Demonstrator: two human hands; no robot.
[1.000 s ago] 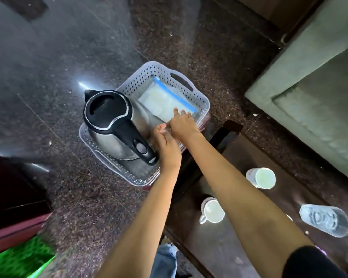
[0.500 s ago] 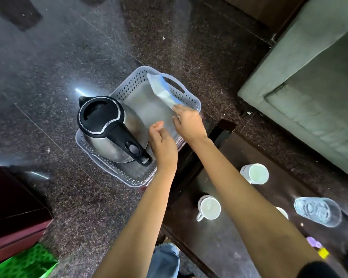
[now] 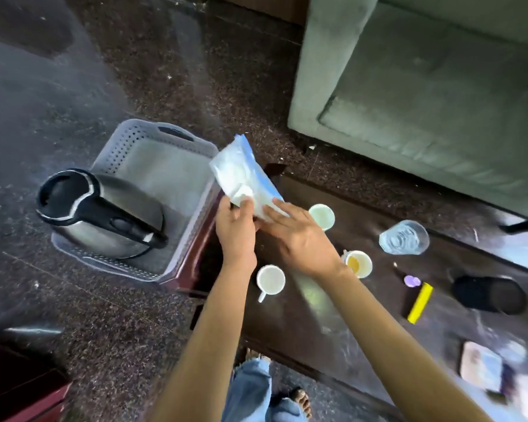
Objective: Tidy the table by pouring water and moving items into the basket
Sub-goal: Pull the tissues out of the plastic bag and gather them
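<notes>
A grey perforated basket stands on the floor by the dark table's left end. A steel kettle with a black lid and handle sits in it. A clear zip bag with a blue seal and white contents is held up over the basket's right rim. My left hand pinches its lower edge, and my right hand holds it from the right. On the table are a white mug, a white cup, a cup with yellow liquid and a glass of water.
A yellow stick, a purple cap and a black round object lie on the table's right part. A grey-green sofa stands behind the table. My foot is on the speckled floor below.
The zip bag lay flat in the basket. Both hands have lifted it out and carried it right, toward the table's corner. The view has swung right.
</notes>
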